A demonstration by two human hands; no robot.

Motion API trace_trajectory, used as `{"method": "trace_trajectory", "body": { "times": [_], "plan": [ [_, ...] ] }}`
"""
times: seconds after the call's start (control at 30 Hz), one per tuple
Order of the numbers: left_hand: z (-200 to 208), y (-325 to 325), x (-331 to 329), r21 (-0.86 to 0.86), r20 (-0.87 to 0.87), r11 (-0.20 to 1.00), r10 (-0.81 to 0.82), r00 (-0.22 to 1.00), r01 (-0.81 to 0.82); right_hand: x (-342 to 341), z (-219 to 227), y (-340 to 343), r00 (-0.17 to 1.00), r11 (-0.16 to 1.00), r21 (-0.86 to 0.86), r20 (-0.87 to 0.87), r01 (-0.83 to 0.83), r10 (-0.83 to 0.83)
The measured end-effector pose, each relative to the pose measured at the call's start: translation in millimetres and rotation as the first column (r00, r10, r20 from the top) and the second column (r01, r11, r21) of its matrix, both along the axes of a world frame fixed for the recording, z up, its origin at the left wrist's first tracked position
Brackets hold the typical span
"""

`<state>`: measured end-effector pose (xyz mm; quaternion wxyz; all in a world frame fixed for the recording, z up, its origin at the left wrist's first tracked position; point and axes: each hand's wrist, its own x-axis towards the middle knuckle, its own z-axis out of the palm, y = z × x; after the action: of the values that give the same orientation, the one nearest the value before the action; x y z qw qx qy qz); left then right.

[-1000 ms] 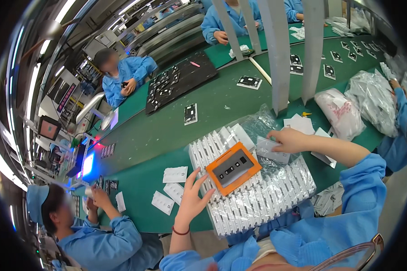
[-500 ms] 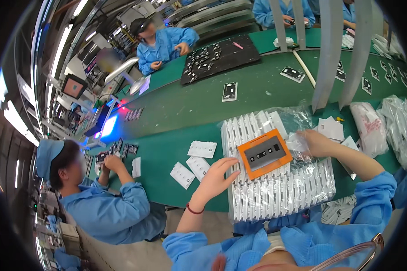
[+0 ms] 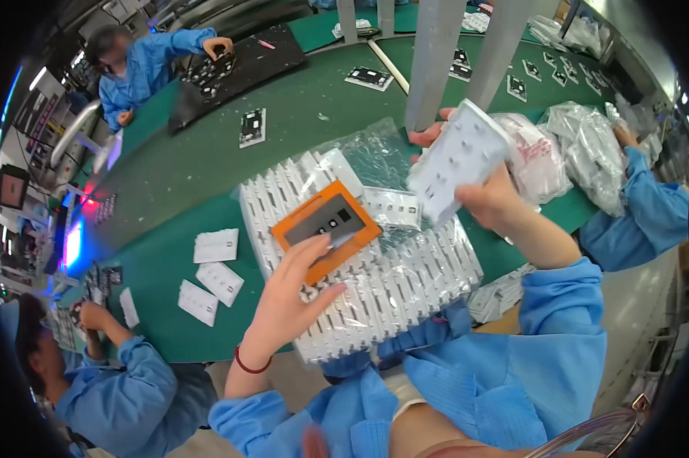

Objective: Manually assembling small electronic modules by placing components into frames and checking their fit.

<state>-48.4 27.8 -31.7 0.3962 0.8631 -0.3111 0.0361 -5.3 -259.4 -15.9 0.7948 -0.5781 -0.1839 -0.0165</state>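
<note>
My right hand [image 3: 499, 200] grips a white plastic panel [image 3: 457, 162] with small holes, raised and tilted above the table, thumb on its near edge. My left hand [image 3: 287, 294] has its fingers stretched out over the near edge of an orange frame [image 3: 295, 229] with a dark grey inset, thumb apart. I cannot tell how firmly it touches. The frame lies on a plastic-wrapped stack of white trays or panels [image 3: 383, 305] set in rows. Beside the frame, another white panel [image 3: 391, 208] lies on the clear plastic.
Several white panels [image 3: 221, 282] lie on the green table [image 3: 169, 340] to the left. Grey metal posts [image 3: 435, 69] rise beyond my right hand. Plastic-wrapped bundles [image 3: 581, 145] sit at right. Black-and-white boards [image 3: 253, 127] dot the green belt. Co-workers work at left, far left and right.
The view has swung right. My right hand has lifted a white panel off the stack side. My left hand has moved onto the orange frame's near edge. A second white panel now shows beside the frame.
</note>
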Motion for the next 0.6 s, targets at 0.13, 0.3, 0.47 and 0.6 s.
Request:
{"method": "trace_trajectory", "body": {
  "times": [0.13, 0.3, 0.47, 0.6],
  "plan": [
    [13, -42, 5, -0.246, -0.070, 0.960, -0.155, 0.985, 0.134, -23, 10, 26, 0.985, 0.976, 0.140, 0.036, -0.170, 0.166],
    [19, -61, 4, -0.379, 0.030, 0.910, -0.169, 0.985, 0.168, -40, 8, 36, 0.978, 0.972, 0.106, 0.015, -0.209, 0.209],
    [17, -56, 1, -0.348, 0.093, 0.928, -0.110, 0.989, 0.136, -44, 19, 42, 0.965, 0.965, 0.057, -0.035, -0.258, 0.260],
    [22, -54, 2, -0.304, 0.209, 0.944, -0.066, 0.976, 0.129, -42, 23, 48, 0.963, 0.966, 0.040, -0.083, -0.256, 0.258]
  ]
}}
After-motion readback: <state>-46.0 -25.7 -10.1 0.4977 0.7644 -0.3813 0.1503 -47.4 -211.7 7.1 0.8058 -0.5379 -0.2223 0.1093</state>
